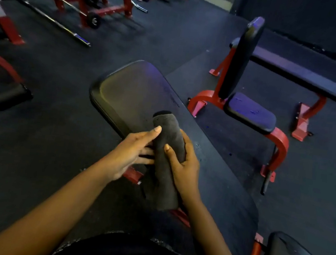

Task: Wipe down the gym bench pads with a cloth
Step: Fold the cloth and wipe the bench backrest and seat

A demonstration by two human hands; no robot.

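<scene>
Head view: gripping a rolled grey cloth (pixel 165 165) with the right hand (pixel 185 168), thumb curled across the front, fingers wrapped behind. Touching the roll's side with the left hand (pixel 131 154), fingers straight and relaxed (thumb laid along the fabric). Held just above the long black bench pad (pixel 129 88). Farther right, a red-framed bench (pixel 250 113); upper left, barbells (pixel 57 21) on the dark floor.

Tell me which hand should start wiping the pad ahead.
Right, probably. The right hand grips the cloth, thumb and fingers curled round it, over the pad. The left hand only touches the cloth's side with straight fingers.
</scene>
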